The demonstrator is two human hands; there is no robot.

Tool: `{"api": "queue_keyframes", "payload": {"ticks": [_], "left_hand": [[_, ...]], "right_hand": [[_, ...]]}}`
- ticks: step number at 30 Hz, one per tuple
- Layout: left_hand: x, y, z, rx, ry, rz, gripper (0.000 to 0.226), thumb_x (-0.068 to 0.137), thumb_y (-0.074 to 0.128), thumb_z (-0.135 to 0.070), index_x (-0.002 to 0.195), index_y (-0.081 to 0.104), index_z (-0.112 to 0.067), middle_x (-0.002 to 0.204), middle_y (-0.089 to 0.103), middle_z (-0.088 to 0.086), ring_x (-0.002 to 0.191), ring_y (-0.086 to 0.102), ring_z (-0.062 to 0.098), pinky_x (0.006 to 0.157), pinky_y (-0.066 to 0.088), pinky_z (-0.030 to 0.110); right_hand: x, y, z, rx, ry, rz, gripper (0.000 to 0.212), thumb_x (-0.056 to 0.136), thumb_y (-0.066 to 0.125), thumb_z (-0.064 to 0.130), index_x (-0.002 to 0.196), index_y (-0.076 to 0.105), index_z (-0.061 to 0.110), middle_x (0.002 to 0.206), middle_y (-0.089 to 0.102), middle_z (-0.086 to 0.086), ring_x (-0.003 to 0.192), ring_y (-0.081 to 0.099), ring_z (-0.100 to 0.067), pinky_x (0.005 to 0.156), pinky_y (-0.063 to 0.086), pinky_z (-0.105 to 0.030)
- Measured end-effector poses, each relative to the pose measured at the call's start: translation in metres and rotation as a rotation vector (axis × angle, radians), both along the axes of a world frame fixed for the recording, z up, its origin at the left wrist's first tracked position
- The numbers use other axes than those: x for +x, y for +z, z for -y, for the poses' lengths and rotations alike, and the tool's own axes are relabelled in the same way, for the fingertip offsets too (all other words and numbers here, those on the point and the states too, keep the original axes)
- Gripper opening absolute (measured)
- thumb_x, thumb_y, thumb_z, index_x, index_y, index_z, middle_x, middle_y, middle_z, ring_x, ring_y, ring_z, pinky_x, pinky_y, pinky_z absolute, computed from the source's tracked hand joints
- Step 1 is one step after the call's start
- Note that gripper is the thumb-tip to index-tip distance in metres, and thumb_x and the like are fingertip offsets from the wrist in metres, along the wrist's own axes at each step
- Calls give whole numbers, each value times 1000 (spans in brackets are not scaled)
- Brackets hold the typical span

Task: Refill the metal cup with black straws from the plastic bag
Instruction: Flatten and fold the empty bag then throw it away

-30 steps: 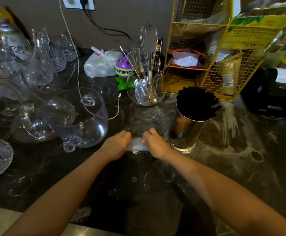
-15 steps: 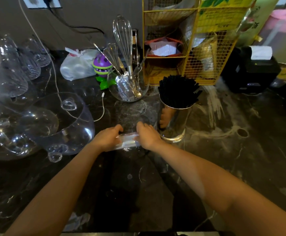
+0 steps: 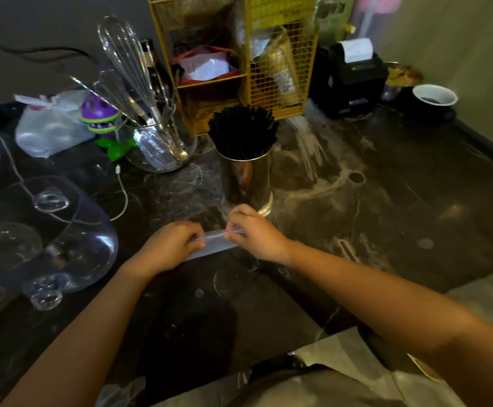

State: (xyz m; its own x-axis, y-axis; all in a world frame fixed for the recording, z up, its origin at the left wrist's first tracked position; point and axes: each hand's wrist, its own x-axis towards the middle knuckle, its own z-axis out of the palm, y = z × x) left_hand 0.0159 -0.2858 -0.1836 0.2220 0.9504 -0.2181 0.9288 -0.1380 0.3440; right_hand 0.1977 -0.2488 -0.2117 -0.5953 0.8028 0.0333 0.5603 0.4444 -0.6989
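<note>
A shiny metal cup (image 3: 246,179) stands on the dark marble counter, packed with black straws (image 3: 242,132) that fan out above its rim. Just in front of the cup, my left hand (image 3: 170,245) and my right hand (image 3: 254,232) both pinch a clear plastic bag (image 3: 214,245), which lies flat on the counter between them. The bag looks flattened; I cannot tell whether any straws are in it.
A glass jar of whisks and utensils (image 3: 157,139) stands left of the cup, a yellow wire rack (image 3: 239,60) behind it. Large clear glass vessels (image 3: 48,236) crowd the left. A black receipt printer (image 3: 349,77) and a bowl (image 3: 434,96) sit at the back right.
The view has swung to the right, so everything sits further left in frame. Both hands stay pinched on the bag in front of the cup, drawn slightly apart along it.
</note>
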Motion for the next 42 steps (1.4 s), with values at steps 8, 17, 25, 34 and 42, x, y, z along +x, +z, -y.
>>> {"api": "queue_keyframes", "payload": {"ticks": [8,17,25,34,42], "left_hand": [[97,-1,-19,52,-303,74,21,87,52,-22,105,59,-13,104,66,14,97,58,31,79,44,36],[237,1,-16,68,-551,127,24,87,49,-23,109,59,-18,111,67,11,104,59,30,83,48,39],[389,-20,14,45,-746,155,30,87,46,-17,116,54,-19,116,64,11,106,57,32,85,48,44],[548,-110,45,-141,-904,73,38,86,46,-6,124,48,-12,124,55,15,115,51,32,90,41,40],[606,-295,36,-121,-987,-62,46,89,40,-14,134,35,-14,150,29,10,136,28,28,111,28,42]], "right_hand": [[108,6,31,-51,-313,-138,24,84,58,10,108,58,4,107,65,-13,96,56,-10,81,43,-15],[239,19,80,-90,-752,-256,28,77,68,13,104,63,7,94,64,-5,87,59,-17,79,47,-29],[381,18,139,-175,-906,-289,29,77,68,13,105,64,12,88,63,-1,81,57,-16,76,46,-32],[508,-65,204,-262,-1238,-334,34,81,56,-4,111,59,11,81,50,15,84,53,-19,70,55,-33],[534,-237,214,-312,-1487,-369,22,83,52,-2,102,62,4,89,59,-1,86,55,-20,81,52,-54]]}}
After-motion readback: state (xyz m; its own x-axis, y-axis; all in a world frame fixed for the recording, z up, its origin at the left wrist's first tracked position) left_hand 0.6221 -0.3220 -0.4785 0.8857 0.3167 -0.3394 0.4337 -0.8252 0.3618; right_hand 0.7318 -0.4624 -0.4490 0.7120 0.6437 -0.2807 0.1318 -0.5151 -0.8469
